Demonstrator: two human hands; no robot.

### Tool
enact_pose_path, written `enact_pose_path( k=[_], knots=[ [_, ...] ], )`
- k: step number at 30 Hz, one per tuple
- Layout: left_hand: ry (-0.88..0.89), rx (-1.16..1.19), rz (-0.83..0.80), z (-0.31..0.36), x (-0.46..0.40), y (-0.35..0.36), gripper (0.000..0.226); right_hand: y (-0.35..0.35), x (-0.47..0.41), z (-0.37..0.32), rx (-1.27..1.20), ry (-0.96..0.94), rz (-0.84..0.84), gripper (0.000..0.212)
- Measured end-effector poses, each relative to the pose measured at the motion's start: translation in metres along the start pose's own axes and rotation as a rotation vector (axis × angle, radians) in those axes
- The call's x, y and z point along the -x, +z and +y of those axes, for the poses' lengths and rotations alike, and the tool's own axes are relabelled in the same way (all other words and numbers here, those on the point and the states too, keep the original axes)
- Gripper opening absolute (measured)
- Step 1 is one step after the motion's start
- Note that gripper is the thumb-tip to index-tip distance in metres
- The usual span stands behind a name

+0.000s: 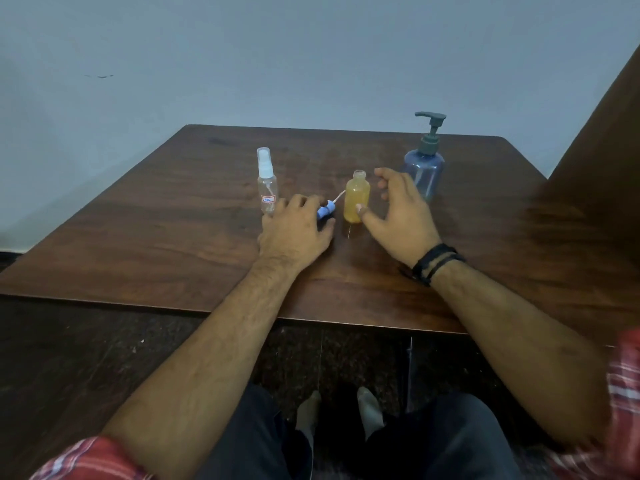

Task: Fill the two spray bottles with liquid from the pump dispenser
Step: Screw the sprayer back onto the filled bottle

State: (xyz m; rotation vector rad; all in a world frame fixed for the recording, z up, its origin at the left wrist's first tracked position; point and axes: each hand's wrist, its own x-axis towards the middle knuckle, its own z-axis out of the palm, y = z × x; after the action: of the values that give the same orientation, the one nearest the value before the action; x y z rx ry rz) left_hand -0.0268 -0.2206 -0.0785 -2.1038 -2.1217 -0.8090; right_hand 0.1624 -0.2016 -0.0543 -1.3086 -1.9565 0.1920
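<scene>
Head view. The left hand (296,230) curls round a blue spray head (326,210), hiding most of it; its white dip tube (340,195) sticks out toward the uncapped orange bottle (356,201). The right hand (398,211) is spread with relaxed fingers, thumb at the orange bottle's side; contact cannot be confirmed. It partly masks the blue pump dispenser (425,168) behind. The clear spray bottle (267,181) stands capped, just left of the left hand. The wooden table (138,237) shows bare surface toward its left and near edges.

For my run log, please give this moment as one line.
left hand: grips blue spray cap | right hand: open beside uncapped yellow plastic bottle
</scene>
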Motion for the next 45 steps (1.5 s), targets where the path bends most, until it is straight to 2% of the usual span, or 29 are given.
enact_pose_path(
  k=[4,9,12,15,18,30,33,39,42,45],
  knots=[
    [-0.006,-0.058,-0.037,0.003,0.0,-0.001,0.032,0.019,-0.01,-0.003,0.003,0.05,-0.066,0.07],
    [-0.012,0.023,0.032,-0.001,0.0,-0.001,0.017,0.029,-0.017,0.0,0.009,0.082,-0.072,0.064],
    [-0.006,0.049,0.079,0.003,0.002,-0.002,0.029,0.029,-0.016,0.001,-0.012,0.089,-0.055,0.061],
    [-0.002,-0.058,-0.05,0.007,0.001,-0.003,0.043,0.029,-0.015,0.001,-0.014,0.091,-0.048,0.06],
    [-0.011,-0.115,-0.105,0.008,-0.002,-0.003,0.039,0.028,-0.015,0.002,-0.006,0.097,-0.058,0.06],
    [-0.001,-0.07,-0.054,0.01,-0.019,-0.001,0.021,0.028,-0.015,0.001,0.001,0.097,-0.066,0.062],
    [0.051,0.055,0.077,0.009,-0.019,-0.001,0.016,0.028,-0.015,0.001,0.007,0.086,-0.071,0.06],
    [-0.007,0.591,0.329,0.016,-0.026,-0.04,0.015,0.027,-0.015,0.002,-0.001,0.091,-0.068,0.061],
    [-0.051,0.793,0.354,0.025,-0.034,-0.068,0.016,0.027,-0.015,0.002,-0.005,0.089,-0.068,0.061],
    [-0.043,0.805,0.349,0.032,-0.039,-0.087,0.014,0.027,-0.016,0.001,0.013,0.088,-0.074,0.061]
  ],
)
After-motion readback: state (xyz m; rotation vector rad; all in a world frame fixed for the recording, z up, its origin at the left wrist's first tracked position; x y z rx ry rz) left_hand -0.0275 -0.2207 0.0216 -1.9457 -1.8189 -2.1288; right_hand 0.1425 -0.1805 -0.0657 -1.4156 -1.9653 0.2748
